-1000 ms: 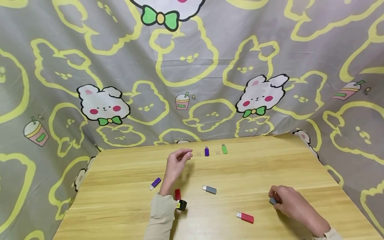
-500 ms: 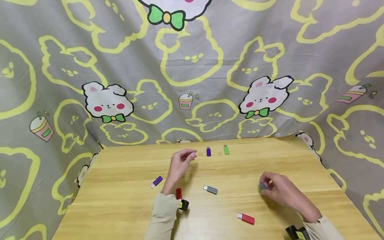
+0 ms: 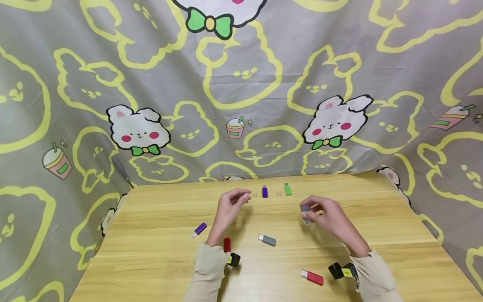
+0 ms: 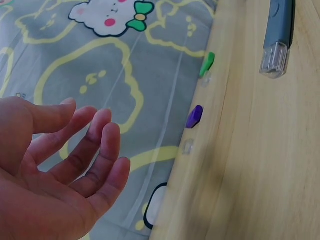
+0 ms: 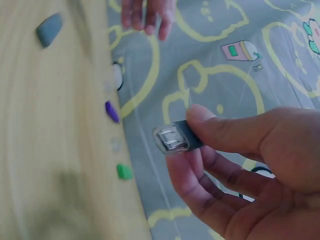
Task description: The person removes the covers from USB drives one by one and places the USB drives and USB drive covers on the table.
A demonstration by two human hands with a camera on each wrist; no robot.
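Observation:
My right hand (image 3: 327, 214) pinches a grey USB stick (image 3: 305, 208) between thumb and fingers, over the right middle of the table. Its clear-capped end (image 5: 171, 138) points away from the fingers in the right wrist view. My left hand (image 3: 229, 208) hovers near the back of the table with loosely bent fingers and nothing in them. To the right of its fingertips, a purple USB stick (image 3: 265, 192) and a green USB stick (image 3: 288, 189) stand in a row at the back edge. Small clear caps (image 3: 279, 194) lie beside them.
Another grey USB stick (image 3: 267, 240) lies mid-table between the forearms. A purple one (image 3: 199, 230) is at left, a red one (image 3: 227, 244) by the left wrist, and another red one (image 3: 312, 277) at front. A patterned grey cloth (image 3: 271, 96) hangs behind the wooden table (image 3: 158, 243).
My right hand has lifted the grey USB stick and carried it leftward and toward the back. The stick has turned more upright in view. My left hand has stayed nearly still.

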